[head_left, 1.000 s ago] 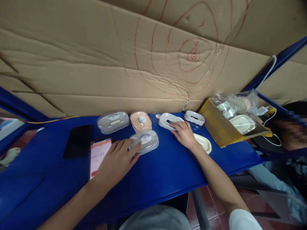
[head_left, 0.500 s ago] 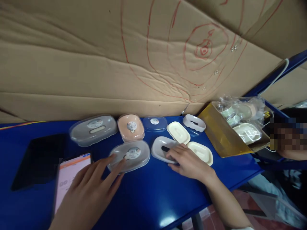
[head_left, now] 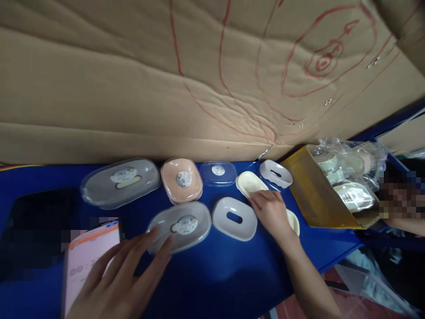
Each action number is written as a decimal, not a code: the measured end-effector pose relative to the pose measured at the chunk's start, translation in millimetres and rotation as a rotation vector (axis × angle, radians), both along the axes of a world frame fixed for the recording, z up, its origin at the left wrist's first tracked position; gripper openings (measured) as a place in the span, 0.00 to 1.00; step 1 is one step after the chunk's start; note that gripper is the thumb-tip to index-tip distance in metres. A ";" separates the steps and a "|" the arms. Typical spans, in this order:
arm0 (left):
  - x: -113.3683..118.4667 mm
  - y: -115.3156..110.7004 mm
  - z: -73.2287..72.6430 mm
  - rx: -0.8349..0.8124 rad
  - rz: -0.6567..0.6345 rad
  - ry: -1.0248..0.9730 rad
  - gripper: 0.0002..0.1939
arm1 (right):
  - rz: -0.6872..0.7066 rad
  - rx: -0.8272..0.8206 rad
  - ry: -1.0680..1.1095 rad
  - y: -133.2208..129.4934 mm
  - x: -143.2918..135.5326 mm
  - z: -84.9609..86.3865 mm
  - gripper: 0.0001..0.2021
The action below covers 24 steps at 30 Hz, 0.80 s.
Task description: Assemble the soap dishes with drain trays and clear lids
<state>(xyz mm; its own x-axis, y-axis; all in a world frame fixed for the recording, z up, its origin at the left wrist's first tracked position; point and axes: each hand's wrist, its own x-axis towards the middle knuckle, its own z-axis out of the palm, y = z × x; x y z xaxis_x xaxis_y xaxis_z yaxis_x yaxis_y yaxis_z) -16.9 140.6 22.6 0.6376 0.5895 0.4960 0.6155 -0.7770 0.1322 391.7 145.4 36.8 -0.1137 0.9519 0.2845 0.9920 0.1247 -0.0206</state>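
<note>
My left hand (head_left: 133, 270) has its fingers spread, their tips on the near edge of a grey lidded dish (head_left: 182, 227) with a round sticker. My right hand (head_left: 270, 210) reaches to a cream tray (head_left: 250, 182), fingertips bunched at its near edge; whether they grip it is unclear. Between the hands lies a pale grey oval piece (head_left: 235, 219) with a slot through it. Another cream tray (head_left: 294, 223) is partly hidden behind my right wrist. Farther back are a long grey dish (head_left: 121, 182), a peach dish (head_left: 181, 180), a clear lid (head_left: 218, 173) and a whitish slotted piece (head_left: 276, 174).
A lit phone (head_left: 91, 261) and a dark flat object (head_left: 35, 230) lie at left on the blue table (head_left: 212, 279). An open cardboard box (head_left: 314, 195) with plastic-wrapped pieces stands at right. Cardboard (head_left: 133, 88) rises behind. Another person's arm (head_left: 407, 225) shows at far right.
My right hand has left the pale grey slotted piece and moved right to the cream tray. The slot now shows blue table instead of something dark. The view has shifted slightly; my left hand stays at the dish.
</note>
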 end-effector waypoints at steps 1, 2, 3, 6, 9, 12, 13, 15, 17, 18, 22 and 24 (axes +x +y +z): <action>3.2 -1.1 3.5 0.019 0.047 0.039 0.30 | -0.002 0.017 0.014 -1.3 0.8 3.7 0.08; 6.3 -2.2 7.0 0.038 0.080 0.077 0.29 | -0.006 0.046 0.045 -3.7 1.0 9.3 0.08; 9.2 -3.3 10.3 0.046 0.104 0.111 0.28 | -0.004 0.084 0.088 -7.6 -0.1 16.7 0.08; 15.3 -9.5 17.7 0.060 0.128 0.076 0.28 | 0.134 0.120 0.210 -29.6 -14.3 44.8 0.07; 18.7 -23.0 20.9 0.063 0.002 -0.065 0.28 | 0.480 -0.015 0.206 -59.2 -45.7 65.4 0.08; 22.3 -38.6 20.9 0.060 -0.241 -0.040 0.17 | 0.782 -0.112 0.086 -78.5 -78.8 61.8 0.06; 23.6 -42.3 20.1 0.056 -0.298 -0.002 0.14 | 0.847 -0.132 0.040 -81.1 -86.7 55.7 0.07; 25.5 -46.1 16.7 0.033 -0.369 0.064 0.11 | 0.909 -0.159 -0.018 -81.4 -96.0 41.2 0.07; 26.2 -46.3 11.0 0.009 -0.404 0.089 0.08 | 0.912 -0.180 -0.012 -77.7 -96.8 30.2 0.08; 26.0 -45.7 7.8 -0.003 -0.411 0.104 0.08 | 0.906 -0.191 0.014 -74.9 -94.4 27.7 0.07; 25.1 -43.2 -1.0 -0.041 -0.415 0.173 0.11 | 0.708 -0.180 0.151 -63.1 -73.2 32.7 0.09; 26.0 -42.0 -1.5 -0.041 -0.429 0.180 0.11 | 0.487 -0.170 0.121 -58.3 -60.2 35.3 0.13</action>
